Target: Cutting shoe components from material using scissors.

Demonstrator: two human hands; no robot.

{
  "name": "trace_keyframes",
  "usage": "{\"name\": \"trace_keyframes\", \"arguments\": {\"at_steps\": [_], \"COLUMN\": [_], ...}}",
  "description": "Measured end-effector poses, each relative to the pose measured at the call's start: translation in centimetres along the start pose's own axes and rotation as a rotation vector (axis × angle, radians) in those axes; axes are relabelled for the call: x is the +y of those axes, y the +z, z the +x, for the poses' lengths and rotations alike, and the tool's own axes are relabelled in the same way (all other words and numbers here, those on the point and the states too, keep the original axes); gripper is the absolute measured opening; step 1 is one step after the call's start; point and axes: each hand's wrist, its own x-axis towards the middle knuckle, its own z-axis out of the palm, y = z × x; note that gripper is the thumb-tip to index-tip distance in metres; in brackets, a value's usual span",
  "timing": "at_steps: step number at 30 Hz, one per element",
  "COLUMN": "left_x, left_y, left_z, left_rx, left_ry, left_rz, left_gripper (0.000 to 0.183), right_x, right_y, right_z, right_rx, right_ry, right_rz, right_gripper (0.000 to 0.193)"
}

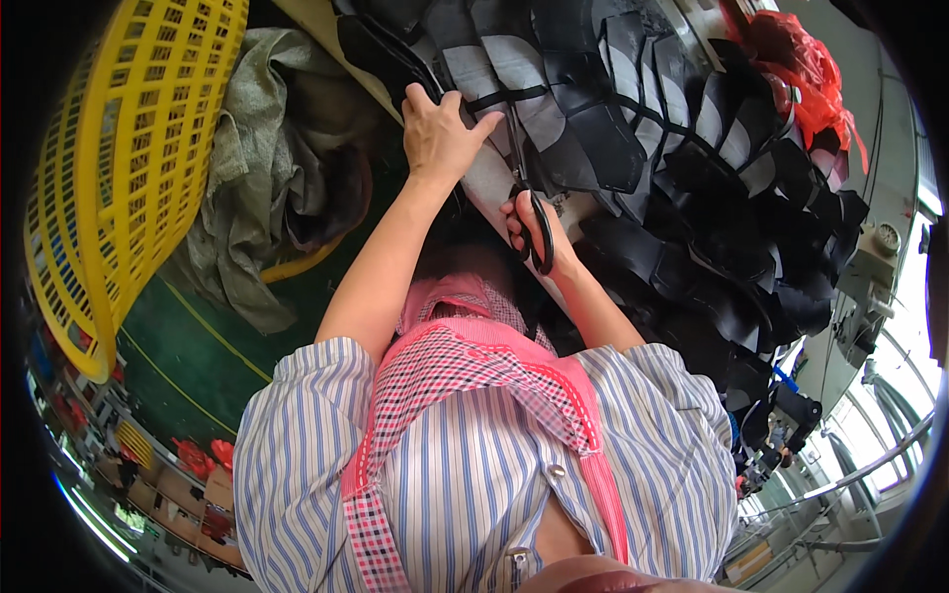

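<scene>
In my right hand (pixel 530 219) is a pair of scissors (pixel 545 245) with black handles. My fingers are closed through the loops. The blades point away from me, toward the black and grey panels (pixel 509 64) lying in overlapping rows on the table. My left hand (pixel 438 136) is farther off and to the left, its thumb and fingers spread. Its fingertips reach the near edge of a dark panel (pixel 381 54) by the table's edge. Whether they press on it or only rest there is hard to see. No panel is between the blades as far as I can make out.
A large heap of black panels (pixel 712 237) covers the table to the right. Red plastic bags (pixel 796 69) lie at the far right. Left of me stand a yellow plastic basket (pixel 148 128) and a crumpled grey-green woven sack (pixel 252 168) above a green floor (pixel 183 346).
</scene>
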Motion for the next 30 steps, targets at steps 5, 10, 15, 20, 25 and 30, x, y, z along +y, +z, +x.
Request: {"name": "trace_keyframes", "arguments": {"at_steps": [5,10,15,20,25,30], "left_x": [0.4,0.6,0.9,0.7,-0.3,2.8], "left_y": [0.7,0.3,-0.6,-1.2,-8.1,-18.5], "left_z": [0.5,1.0,1.4,-0.2,-2.7,5.0], "left_rx": [-0.021,-0.007,0.082,0.250,-0.005,-0.187], "left_ry": [-0.028,-0.108,-0.267,-0.128,-0.023,0.270], "left_rz": [0.081,-0.008,-0.231,-0.369,-0.605,-0.812], "left_gripper": [0.048,0.045,0.038,0.031,0.020,0.041], "right_x": [-1.9,-1.7,-5.1,-5.2,-2.3,-2.2], "right_y": [0.4,0.0,1.0,1.1,-0.6,-2.5], "right_z": [0.7,1.7,0.9,1.9,2.0,-1.2], "right_rx": [0.063,0.236,0.354,0.180,-0.023,-0.170], "right_ry": [0.050,-0.082,-0.126,-0.148,0.005,0.062], "right_rz": [-0.236,-0.695,-1.055,-0.906,-0.507,-0.414], "right_gripper": [0.050,0.065,0.063,0.066,0.062,0.026]}}
